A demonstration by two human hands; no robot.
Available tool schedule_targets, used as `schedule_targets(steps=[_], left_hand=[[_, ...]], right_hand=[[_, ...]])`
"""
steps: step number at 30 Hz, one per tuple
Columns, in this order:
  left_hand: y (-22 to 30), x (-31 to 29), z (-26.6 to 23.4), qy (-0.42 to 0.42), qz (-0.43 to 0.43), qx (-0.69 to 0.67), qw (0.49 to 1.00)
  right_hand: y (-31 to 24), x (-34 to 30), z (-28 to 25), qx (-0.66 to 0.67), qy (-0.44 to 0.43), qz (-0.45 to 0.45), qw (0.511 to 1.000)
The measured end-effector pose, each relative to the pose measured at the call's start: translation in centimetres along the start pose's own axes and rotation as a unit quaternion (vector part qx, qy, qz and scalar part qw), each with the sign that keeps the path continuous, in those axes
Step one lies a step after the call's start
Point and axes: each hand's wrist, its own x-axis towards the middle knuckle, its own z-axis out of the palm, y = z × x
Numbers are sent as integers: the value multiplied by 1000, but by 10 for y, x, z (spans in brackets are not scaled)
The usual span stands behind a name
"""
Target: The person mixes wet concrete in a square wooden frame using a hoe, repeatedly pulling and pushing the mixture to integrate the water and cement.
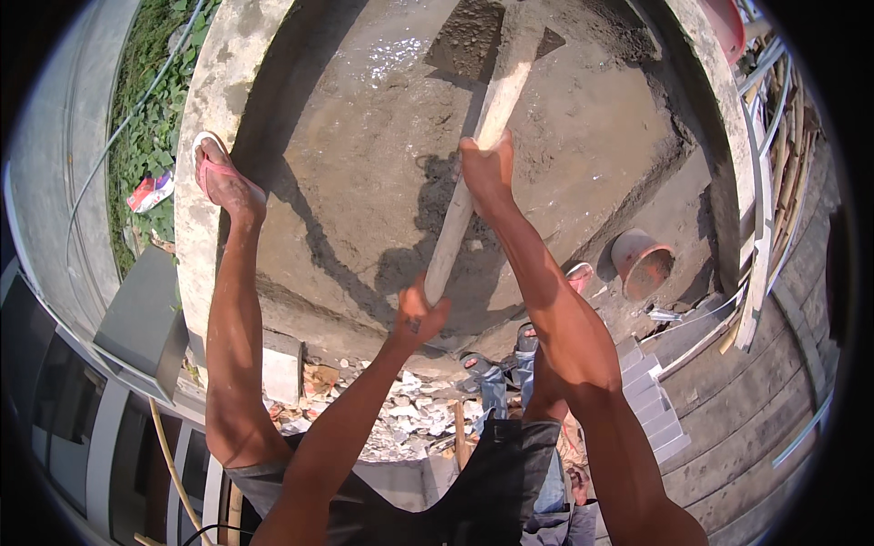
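A hoe with a pale wooden handle [452, 235] slants across the middle of the view. My left hand [421, 315] is closed around the handle's near end. Farther up the shaft, my right hand [488, 173] grips it with the fingers wrapped round. The mud-caked hoe blade [462, 38] is at the far end, over a bed of wet grey-brown mortar [364, 173]. Low concrete walls [205, 232] enclose the mortar. Shadows of my body and the tool fall on its surface.
My left foot, in a pink flip-flop [211, 164], stands on the left wall. A mud-smeared bucket [642, 262] leans at the right corner. Another person's jeans-clad legs [523, 369] show below. Broken rubble [401, 409], grey blocks [651, 400] and wooden planks [737, 419] lie nearer.
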Motion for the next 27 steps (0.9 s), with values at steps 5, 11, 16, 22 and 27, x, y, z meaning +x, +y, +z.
schedule_targets(steps=[5,11,16,22,27], left_hand=[[147,90,-20,-43,-54,-146,987],[37,-4,13,11,-157,-119,980],[-72,-118,44,10,-117,16,993],[-132,-222,38,-162,-185,117,962],[-88,-202,50,-222,-150,135,954]], right_hand=[[-80,169,26,-195,-51,-8,979],[26,45,49,-257,-108,94,956],[114,-107,-14,-98,-24,99,990],[152,-237,-70,47,-33,183,981],[115,-235,-123,124,12,193,973]])
